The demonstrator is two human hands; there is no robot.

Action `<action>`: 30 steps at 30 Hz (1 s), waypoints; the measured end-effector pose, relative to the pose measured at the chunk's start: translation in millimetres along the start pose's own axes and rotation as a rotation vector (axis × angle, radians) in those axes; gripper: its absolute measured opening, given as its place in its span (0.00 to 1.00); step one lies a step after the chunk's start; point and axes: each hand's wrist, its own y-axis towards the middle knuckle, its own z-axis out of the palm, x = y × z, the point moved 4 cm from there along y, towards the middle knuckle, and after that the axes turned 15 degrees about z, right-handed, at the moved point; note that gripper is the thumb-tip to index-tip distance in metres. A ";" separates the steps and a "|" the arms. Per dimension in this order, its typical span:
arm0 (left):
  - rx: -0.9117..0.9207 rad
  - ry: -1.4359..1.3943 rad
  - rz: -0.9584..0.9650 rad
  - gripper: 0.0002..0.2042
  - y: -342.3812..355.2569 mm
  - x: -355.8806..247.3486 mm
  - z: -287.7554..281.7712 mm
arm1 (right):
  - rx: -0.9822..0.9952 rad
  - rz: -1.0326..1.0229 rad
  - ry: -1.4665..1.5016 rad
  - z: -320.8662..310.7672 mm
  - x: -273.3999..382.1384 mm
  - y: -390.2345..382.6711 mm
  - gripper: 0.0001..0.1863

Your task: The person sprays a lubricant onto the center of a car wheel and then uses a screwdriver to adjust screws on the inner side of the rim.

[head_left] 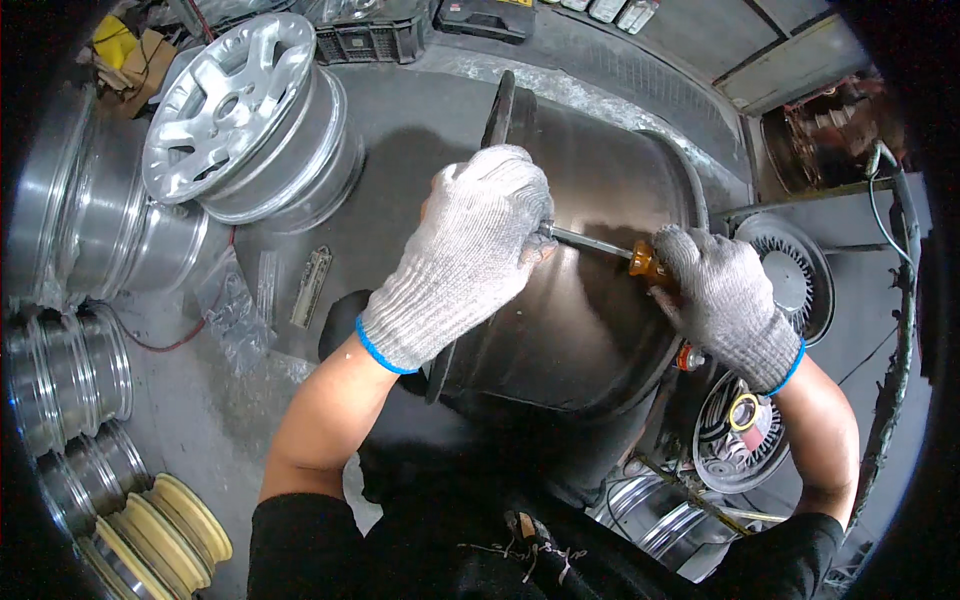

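A dark metal wheel barrel (560, 350) lies on its side in front of me. My left hand (470, 250), in a pale knit glove with a blue cuff, is closed around the shaft end of a screwdriver (643, 258) over the barrel's upper left part; the tool's tip is hidden in that hand. My right hand (722, 295), gloved the same way, grips the screwdriver's amber handle at the barrel's right side. A small red-and-metal object (690, 356) shows just below my right hand.
Silver rims (230, 110) are stacked at left, with yellow rims (175, 535) lower left. A crate (365, 40) and dark case (485, 18) stand behind. Plastic bags (240, 320) lie on the floor. At right are a metal frame (895, 330) and round trays (715, 460) holding tape and small items.
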 end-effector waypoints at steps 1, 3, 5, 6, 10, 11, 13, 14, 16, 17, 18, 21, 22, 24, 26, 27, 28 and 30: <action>0.003 0.000 0.000 0.16 -0.8 -0.5 -1.0 | 0.001 -0.002 0.001 -1.7 0.2 1.6 0.21; 0.007 -0.006 0.002 0.16 1.8 -0.9 -1.4 | 0.102 0.009 0.109 -4.2 -3.0 5.6 0.22; 0.011 -0.002 -0.008 0.15 2.8 -1.5 -1.5 | 0.165 0.048 0.144 -7.4 -3.4 8.8 0.22; 0.014 -0.002 -0.009 0.15 1.8 -0.5 -0.7 | 0.226 0.085 0.179 -6.5 -3.8 10.2 0.22; -0.022 -0.031 0.028 0.15 -0.5 1.8 0.9 | 0.291 0.113 0.337 -5.9 -6.0 15.7 0.22; -0.031 -0.034 0.027 0.15 -0.1 1.7 0.2 | 0.314 0.111 0.409 -6.0 -6.0 17.1 0.22; -0.037 -0.021 0.034 0.15 0.5 -0.3 -0.8 | 0.336 0.110 0.484 -9.9 -6.1 22.3 0.22; -0.043 -0.011 0.038 0.15 0.3 -0.9 -0.3 | 0.464 0.153 0.503 -9.3 -6.6 24.7 0.24; -0.034 -0.023 0.043 0.15 -0.1 -0.3 2.2 | 0.596 0.201 0.523 -9.8 -6.7 25.9 0.25; -0.033 -0.030 0.049 0.15 0.3 -1.0 1.7 | 0.654 0.259 0.509 -11.1 -7.5 24.7 0.25; -0.034 -0.035 0.050 0.15 1.8 -1.0 1.1 | 0.713 0.320 0.494 -11.2 -8.3 22.6 0.25; -0.015 -0.009 0.051 0.15 2.8 1.3 -0.5 | 0.576 0.288 0.563 -18.6 -0.6 21.2 0.21; -0.006 -0.004 0.045 0.15 0.7 1.6 -0.5 | 0.506 0.260 0.454 -13.7 -3.7 15.2 0.23; 0.001 -0.001 0.038 0.15 -0.7 1.1 0.2 | 0.130 0.077 0.255 -6.4 -3.7 -2.6 0.24; 0.020 0.021 0.041 0.15 2.3 -1.3 0.2 | -0.287 -0.120 -0.066 -13.7 9.2 -17.1 0.26; 0.023 0.016 0.043 0.15 2.2 -2.0 0.1 | -0.284 -0.115 -0.065 -12.5 9.1 -18.9 0.26; 0.028 -0.001 0.033 0.15 1.2 -1.7 -0.3 | -0.280 -0.127 -0.139 -9.7 10.1 -20.9 0.25; 0.031 -0.019 0.024 0.15 0.4 -2.1 -0.2 | -0.220 -0.127 -0.182 -7.4 7.5 -18.6 0.22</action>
